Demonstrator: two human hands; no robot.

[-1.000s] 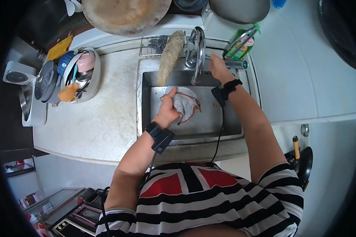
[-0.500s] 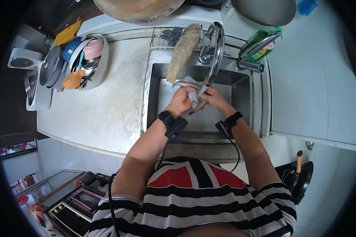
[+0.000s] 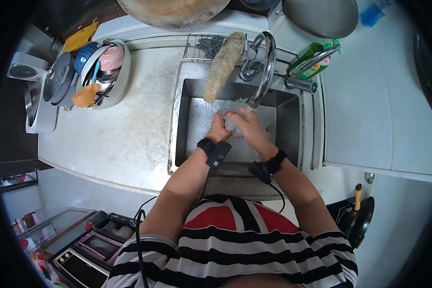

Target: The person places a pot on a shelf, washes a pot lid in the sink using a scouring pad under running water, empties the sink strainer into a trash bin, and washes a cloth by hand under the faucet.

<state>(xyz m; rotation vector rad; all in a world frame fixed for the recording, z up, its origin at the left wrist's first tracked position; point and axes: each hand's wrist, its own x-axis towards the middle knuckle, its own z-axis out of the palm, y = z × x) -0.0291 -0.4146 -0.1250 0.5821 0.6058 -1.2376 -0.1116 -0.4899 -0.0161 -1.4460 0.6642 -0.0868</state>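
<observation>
Both hands are inside the metal sink (image 3: 192, 139), below the mouth of the curved faucet (image 3: 266, 72). My left hand (image 3: 219, 127) is closed on a bunched, wet, whitish-grey cloth (image 3: 231, 126). From the other side my right hand (image 3: 248, 125) presses its fingers onto the same cloth, close to the stream of water. Much of the cloth is hidden by my fingers. A long dried loofah (image 3: 223, 67) leans over the sink's back edge, its lower end just above my left hand.
A wire rack (image 3: 192, 50) holding dark scouring wool stands behind the sink. Green dish soap (image 3: 307, 60) is behind a second tap (image 3: 302, 85). On the left counter (image 3: 149, 115) sits a white basin (image 3: 123, 81) of dishes. A small brown bit (image 3: 269, 129) lies in the sink.
The cloth, which showed brown-red edging and hung looser, is now bunched up between my hands. My right hand has turned over and come in toward my left. The view has shifted slightly.
</observation>
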